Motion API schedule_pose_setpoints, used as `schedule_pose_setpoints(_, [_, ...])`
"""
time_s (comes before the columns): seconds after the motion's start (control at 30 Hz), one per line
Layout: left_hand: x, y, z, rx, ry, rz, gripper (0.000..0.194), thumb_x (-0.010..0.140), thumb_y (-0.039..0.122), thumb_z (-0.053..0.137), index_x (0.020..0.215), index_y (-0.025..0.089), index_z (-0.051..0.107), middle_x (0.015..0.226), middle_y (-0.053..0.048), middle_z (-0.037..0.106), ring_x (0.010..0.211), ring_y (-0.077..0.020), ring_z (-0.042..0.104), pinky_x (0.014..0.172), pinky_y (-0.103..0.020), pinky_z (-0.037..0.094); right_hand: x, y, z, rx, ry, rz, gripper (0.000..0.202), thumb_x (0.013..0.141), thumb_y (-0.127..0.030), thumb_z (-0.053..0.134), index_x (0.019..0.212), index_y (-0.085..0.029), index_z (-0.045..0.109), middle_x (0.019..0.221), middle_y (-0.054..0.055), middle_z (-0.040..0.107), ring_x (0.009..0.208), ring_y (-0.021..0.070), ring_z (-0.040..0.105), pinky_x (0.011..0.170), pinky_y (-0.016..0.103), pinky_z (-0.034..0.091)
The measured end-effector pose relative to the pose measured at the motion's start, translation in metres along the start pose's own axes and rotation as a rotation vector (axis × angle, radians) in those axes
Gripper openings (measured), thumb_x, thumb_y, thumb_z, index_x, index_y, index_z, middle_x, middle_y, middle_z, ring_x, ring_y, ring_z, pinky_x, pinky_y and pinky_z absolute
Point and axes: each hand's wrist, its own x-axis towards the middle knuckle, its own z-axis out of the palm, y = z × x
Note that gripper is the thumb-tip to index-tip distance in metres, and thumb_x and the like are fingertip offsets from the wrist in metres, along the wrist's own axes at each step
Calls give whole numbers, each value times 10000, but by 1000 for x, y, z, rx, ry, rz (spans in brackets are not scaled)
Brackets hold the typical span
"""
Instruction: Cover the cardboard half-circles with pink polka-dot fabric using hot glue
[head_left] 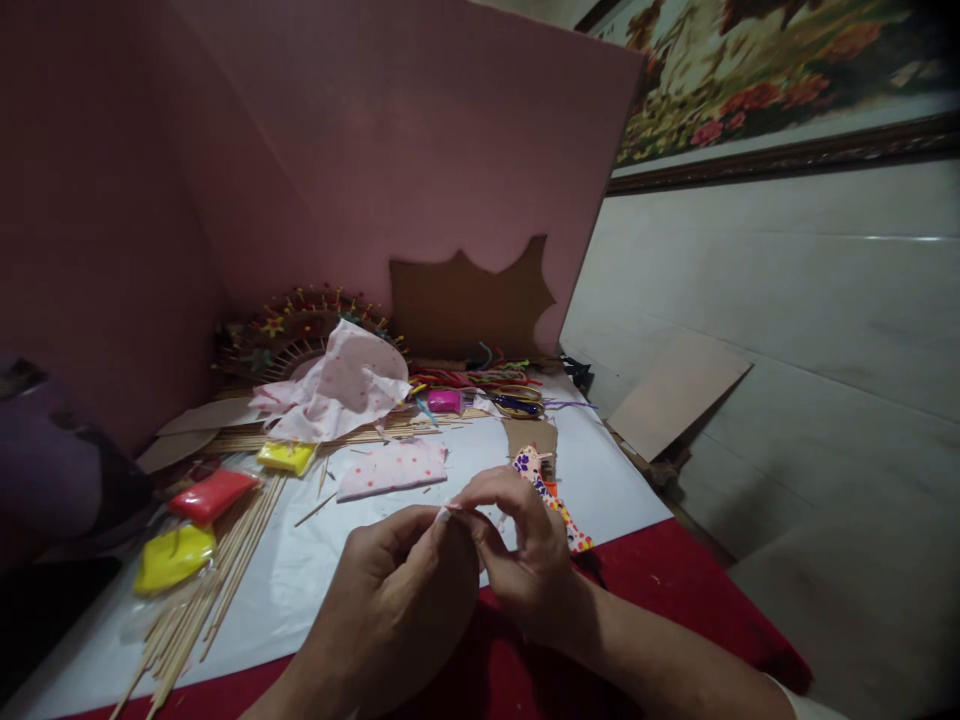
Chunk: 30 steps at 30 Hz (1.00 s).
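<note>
White sheeting [611,485] partly covers the red-clothed desk [675,580], and above it the left hand [382,590] and right hand [529,560] meet, each grip pinching a small pale scrap [445,513]! Light, even pressure, fingertips close together: that should steady so tiny a piece.

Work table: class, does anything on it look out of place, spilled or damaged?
Slightly untidy: the spotted cloth lies crumpled at the back, unlike the flat spotted piece; one short stick lies apart from the stick bundle. No spill or damage is visible.
</note>
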Motion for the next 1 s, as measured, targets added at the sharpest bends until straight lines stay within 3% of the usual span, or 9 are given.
schedule_pose_setpoints(0.1, [-1,-1,-1,27,-10,31,269,778,405,600,730,158,697,628,-40,636,623,-174,542,544,-244,422,-2,3,-3,-95,-18,-256,403,772,17,488,1098,-221,501,889,51,642,830,182,582,740,355,492])
schedule_pose_setpoints(0.23, [-1,0,-1,12,-23,29,270,801,398,582,821,166,719,698,-44,678,671,-179,564,596,-253,451,-4,9,-4,-228,-47,-407,467,808,-15,477,1219,-235,443,941,61,688,849,188,609,758,361,486])
schedule_pose_setpoints(0.47, [3,-5,-12,-63,-17,85,218,776,326,632,914,194,736,838,-53,733,783,-207,623,747,-296,481,4,1,-11,-441,-206,-666,416,884,-116,377,1296,-79,427,995,171,707,906,248,652,736,389,506])
schedule_pose_setpoints(0.63, [3,-11,-15,-158,-65,26,218,791,304,624,940,183,728,868,-70,731,864,-226,626,786,-311,464,10,-4,-15,-446,-255,-726,382,884,-95,381,1250,-39,472,967,185,713,942,258,655,729,379,511])
schedule_pose_setpoints(0.77, [3,-7,-15,-258,-63,-45,223,764,319,658,915,170,729,794,-59,725,819,-209,623,786,-301,452,9,0,-14,-422,-253,-701,352,888,-98,359,1196,-23,513,995,188,703,931,247,651,747,379,504])
schedule_pose_setpoints(0.9, [5,-7,-16,-323,-85,-98,243,730,366,687,831,148,727,698,-35,691,675,-164,588,682,-269,454,11,0,-13,-476,-308,-746,293,869,-84,403,1106,-20,562,978,191,707,926,255,648,737,376,510])
schedule_pose_setpoints(1.0, [6,-11,-17,-305,-12,-164,339,743,462,644,739,127,698,595,-2,621,538,-100,507,536,-201,378,13,0,-13,-523,-337,-804,252,858,-81,430,1034,-24,602,959,184,712,899,255,654,733,367,517])
